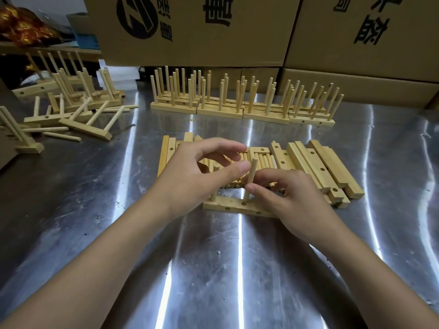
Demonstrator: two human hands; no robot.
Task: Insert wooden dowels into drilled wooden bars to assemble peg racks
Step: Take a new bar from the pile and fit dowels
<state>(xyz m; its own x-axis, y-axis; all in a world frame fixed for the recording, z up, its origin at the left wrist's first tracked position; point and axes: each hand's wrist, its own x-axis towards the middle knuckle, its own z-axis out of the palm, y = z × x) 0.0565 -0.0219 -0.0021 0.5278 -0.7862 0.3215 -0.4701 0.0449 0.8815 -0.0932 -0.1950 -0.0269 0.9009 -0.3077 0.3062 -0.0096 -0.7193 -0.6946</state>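
Dowel point(251, 176) stands in bar point(225, 206) (right hand point(292, 200) pinching) just before the pile point(260, 160).

- The counter point(213, 269) is sheet metal, steel by its look: glossy, with long bright streaks of reflected light, and marked all over by fine scratches and small specks.
- The drilled bar point(228, 206) is pale bare wood, matt and smoothly cut, with faint grain.
- The upright dowel point(251, 172) is the same pale wood, smooth and matt.
- The loose dowels point(261, 160) and stacked bars point(316, 165) are light wood with no sheen.
- The finished peg racks point(221, 111) show the same matt wood.
- The cardboard boxes point(190, 32) are brown and matt, printed in flat black ink.
- The crinkled bag point(21, 27) is glossy orange-gold; whether foil or plastic cannot be told.
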